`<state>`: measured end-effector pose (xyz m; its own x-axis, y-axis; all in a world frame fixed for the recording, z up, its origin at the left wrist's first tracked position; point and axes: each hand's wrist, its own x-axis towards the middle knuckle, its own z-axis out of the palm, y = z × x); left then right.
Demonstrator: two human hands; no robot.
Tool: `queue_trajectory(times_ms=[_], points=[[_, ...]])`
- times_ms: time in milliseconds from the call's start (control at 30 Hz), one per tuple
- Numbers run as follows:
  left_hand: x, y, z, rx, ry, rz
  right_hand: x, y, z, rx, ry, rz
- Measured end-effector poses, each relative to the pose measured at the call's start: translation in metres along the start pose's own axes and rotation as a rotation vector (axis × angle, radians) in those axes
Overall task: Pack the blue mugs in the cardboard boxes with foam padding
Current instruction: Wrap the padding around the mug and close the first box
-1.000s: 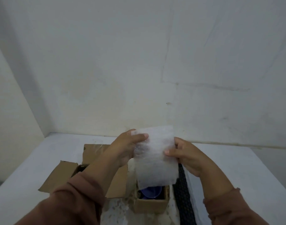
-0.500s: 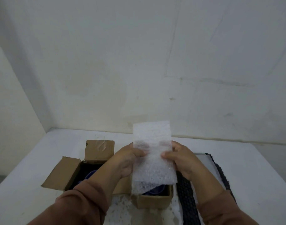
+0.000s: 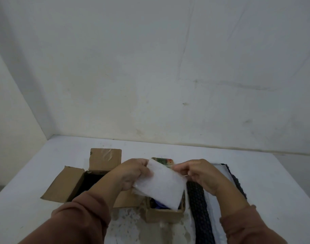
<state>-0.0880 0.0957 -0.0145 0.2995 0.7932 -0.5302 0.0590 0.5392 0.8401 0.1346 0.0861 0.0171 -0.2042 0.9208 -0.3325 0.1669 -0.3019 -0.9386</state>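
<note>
A white foam sheet (image 3: pixel 163 185) slants over the small open cardboard box (image 3: pixel 165 214) in the middle of the table. My left hand (image 3: pixel 133 173) pinches the sheet's upper left edge, and my right hand (image 3: pixel 197 173) pinches its upper right corner. Under the sheet's lower edge a sliver of a blue mug (image 3: pixel 159 205) shows inside that box. A larger cardboard box (image 3: pixel 69 185) with its flaps spread stands to the left; its inside is dark and partly hidden by my left forearm.
A dark knitted mat (image 3: pixel 197 203) over a pale sheet lies right of the small box. A colourful printed flap (image 3: pixel 163 161) shows behind the foam. The white table (image 3: pixel 27 217) meets a white wall at the back and left.
Both hands have lowered the foam sheet from upright in front of the wall to slanted over the small box. The view has also tipped, showing more of the table.
</note>
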Motion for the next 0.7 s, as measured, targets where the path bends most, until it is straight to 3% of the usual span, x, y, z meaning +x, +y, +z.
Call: queue_trajectory(times_ms=[167, 333, 433, 567, 700], points=[[0.004, 0.005, 0.012, 0.085, -0.060, 0.021, 0.002, 0.003, 0.007, -0.292, -0.205, -0.035], [0.011, -0.005, 0.024, -0.135, 0.105, -0.019, 0.016, 0.033, 0.014, -0.253, 0.193, 0.004], [0.017, -0.024, 0.033, 0.218, 0.263, 0.033, 0.017, 0.055, 0.026, -0.272, 0.224, 0.085], [0.024, -0.038, 0.047, 0.604, 0.411, 0.251, 0.015, 0.064, 0.037, -0.457, 0.223, 0.097], [0.027, -0.052, 0.044, 1.106, 0.513, 0.442, 0.014, 0.056, 0.037, -0.970, 0.232, 0.050]])
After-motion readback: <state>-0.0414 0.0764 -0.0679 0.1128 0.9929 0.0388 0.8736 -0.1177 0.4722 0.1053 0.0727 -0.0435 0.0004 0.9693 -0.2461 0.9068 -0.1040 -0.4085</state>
